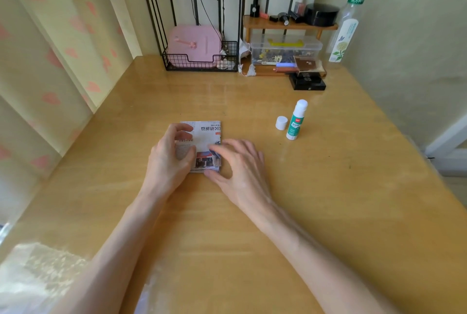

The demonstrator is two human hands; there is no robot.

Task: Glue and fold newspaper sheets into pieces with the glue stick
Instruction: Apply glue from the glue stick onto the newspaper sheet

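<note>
The folded newspaper (206, 140) lies flat at the centre of the table (328, 187) and seems to be kept there so that its glued layers can be pressed together. Its 9 o'clock edge is gripped by the left hand (166, 157), with the fingers curled over it and the thumb set on the paper. Its 3 o'clock edge is touched by the right hand (240, 162), whose fingers are spread and nearly straight, clasping nothing. At 2 o'clock the glue stick (296, 121) stands uncapped, with its cap (281, 122) just beside it.

The wooden table (328, 187) is gleaming — glossy, smooth. The folded newspaper (206, 136) is looking matt; the glue stick (296, 121) is showing smooth plastic.
</note>
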